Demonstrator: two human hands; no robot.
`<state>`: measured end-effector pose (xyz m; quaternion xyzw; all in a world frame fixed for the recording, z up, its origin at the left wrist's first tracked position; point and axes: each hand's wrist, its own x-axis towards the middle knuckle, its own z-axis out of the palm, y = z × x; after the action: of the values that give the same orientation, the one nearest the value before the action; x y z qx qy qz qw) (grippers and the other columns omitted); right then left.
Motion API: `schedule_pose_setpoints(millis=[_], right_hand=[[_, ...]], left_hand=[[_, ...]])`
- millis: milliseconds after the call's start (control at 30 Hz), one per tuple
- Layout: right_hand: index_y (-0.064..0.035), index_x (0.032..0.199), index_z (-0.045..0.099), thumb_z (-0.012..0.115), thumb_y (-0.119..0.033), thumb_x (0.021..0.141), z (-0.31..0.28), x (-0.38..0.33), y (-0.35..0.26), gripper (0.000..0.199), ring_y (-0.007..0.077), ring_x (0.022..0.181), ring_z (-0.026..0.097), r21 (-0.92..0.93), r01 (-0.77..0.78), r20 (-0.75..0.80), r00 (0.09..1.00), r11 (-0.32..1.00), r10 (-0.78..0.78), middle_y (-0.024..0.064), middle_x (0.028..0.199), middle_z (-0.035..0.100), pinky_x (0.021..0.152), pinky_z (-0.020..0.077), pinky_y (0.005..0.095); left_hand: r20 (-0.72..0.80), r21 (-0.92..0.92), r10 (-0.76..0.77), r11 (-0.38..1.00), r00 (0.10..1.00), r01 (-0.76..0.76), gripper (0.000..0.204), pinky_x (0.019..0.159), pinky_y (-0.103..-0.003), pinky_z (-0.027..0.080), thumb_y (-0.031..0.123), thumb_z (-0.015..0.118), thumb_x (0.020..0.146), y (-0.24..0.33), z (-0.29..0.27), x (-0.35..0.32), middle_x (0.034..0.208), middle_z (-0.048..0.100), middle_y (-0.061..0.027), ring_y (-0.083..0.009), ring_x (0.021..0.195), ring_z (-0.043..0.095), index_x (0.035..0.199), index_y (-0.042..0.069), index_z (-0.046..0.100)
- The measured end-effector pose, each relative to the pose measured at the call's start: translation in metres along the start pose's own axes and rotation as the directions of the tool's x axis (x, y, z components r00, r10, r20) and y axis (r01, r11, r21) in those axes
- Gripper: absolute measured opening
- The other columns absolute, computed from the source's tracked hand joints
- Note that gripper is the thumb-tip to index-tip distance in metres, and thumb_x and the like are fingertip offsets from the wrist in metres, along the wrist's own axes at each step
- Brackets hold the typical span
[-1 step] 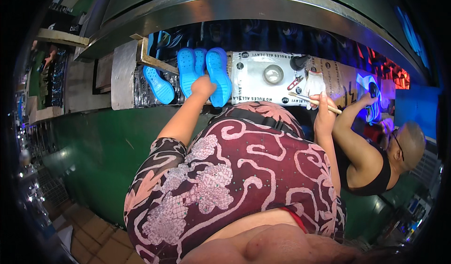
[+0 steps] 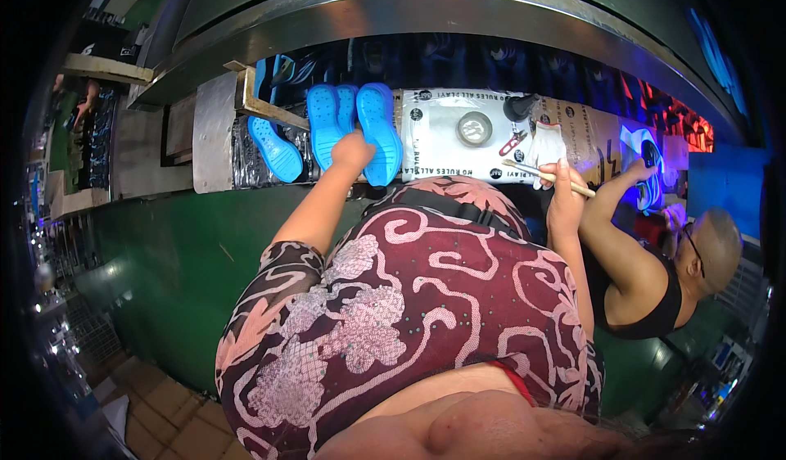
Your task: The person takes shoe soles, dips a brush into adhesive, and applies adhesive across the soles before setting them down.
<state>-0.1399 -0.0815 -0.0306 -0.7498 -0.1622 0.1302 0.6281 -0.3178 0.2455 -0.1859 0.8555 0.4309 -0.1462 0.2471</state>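
At the bench, my left hand (image 2: 352,152) is closed at the near end of a blue shoe sole (image 2: 378,131), its fingers partly hidden between that sole and a second blue sole (image 2: 325,120) to the left. Another blue sole (image 2: 347,104) shows behind these two, and one more blue sole (image 2: 277,151) lies farther left. My right hand (image 2: 563,206) pinches a thin brush (image 2: 577,187) with a pale handle, bristles pointing left above the white printed sheet (image 2: 434,153). On the sheet are a small round dish (image 2: 474,129) and red-handled snips (image 2: 513,142).
A dark bottle (image 2: 519,109) and a white cloth (image 2: 548,143) lie beyond the brush. A metal rail (image 2: 426,22) runs along the far side, and a wooden bar (image 2: 278,111) crosses near the soles. At the right, a co-worker (image 2: 647,288) reaches toward blue-lit strips (image 2: 647,165).
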Motion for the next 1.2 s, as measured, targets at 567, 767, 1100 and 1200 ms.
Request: schedule_pose_setpoints(millis=[567,767,1100,1200], right_hand=[[0.0032,0.075,0.063,0.047,-0.024,0.093,0.025,0.011,-0.036,0.036,0.0117,0.066,0.053,0.173,0.071,0.116,0.989,0.982,-0.092,0.0086,0.072,0.061,0.064,0.0424,0.0246],[-0.0018,0.07,0.063,0.051,-0.017,0.087,0.05,0.015,-0.077,0.026,0.0187,0.064,0.055,-0.04,0.587,0.383,0.756,0.808,-0.53,0.0051,0.062,0.058,0.084,0.0395,0.0387],[-0.0044,0.069,0.064,0.053,-0.013,0.085,0.059,0.018,-0.069,0.022,0.0191,0.061,0.053,-0.135,0.712,0.408,0.674,0.689,-0.616,0.0039,0.063,0.059,0.08,0.0387,0.0376],[-0.0056,0.063,0.063,0.059,-0.013,0.081,0.054,0.02,-0.066,0.02,0.0217,0.058,0.051,-0.151,0.667,0.321,0.731,0.73,-0.602,0.0045,0.059,0.059,0.067,0.0383,0.0326]], left_hand=[[-0.04,-0.986,0.284,0.142,0.958,-0.083,0.047,0.063,-0.028,0.053,0.012,0.054,0.082,0.07,-0.084,-0.11,0.108,0.055,-0.0115,-0.0181,0.087,0.06,0.124,0.003,0.035],[-0.448,-0.756,0.29,0.383,0.846,-0.531,0.044,0.082,-0.029,0.045,0.009,0.058,0.076,0.102,-0.101,-0.122,0.101,0.058,-0.0136,-0.0195,0.089,0.058,0.115,-0.004,0.043],[-0.568,-0.634,0.408,0.337,0.715,-0.696,0.043,0.075,-0.028,0.047,0.002,0.059,0.072,0.124,-0.109,-0.124,0.093,0.063,-0.013,-0.017,0.083,0.061,0.112,-0.005,0.045],[-0.577,-0.576,0.429,0.391,0.695,-0.718,0.04,0.073,-0.028,0.047,0.001,0.059,0.071,0.123,-0.11,-0.122,0.09,0.063,-0.0129,-0.0175,0.08,0.062,0.109,-0.004,0.047]])
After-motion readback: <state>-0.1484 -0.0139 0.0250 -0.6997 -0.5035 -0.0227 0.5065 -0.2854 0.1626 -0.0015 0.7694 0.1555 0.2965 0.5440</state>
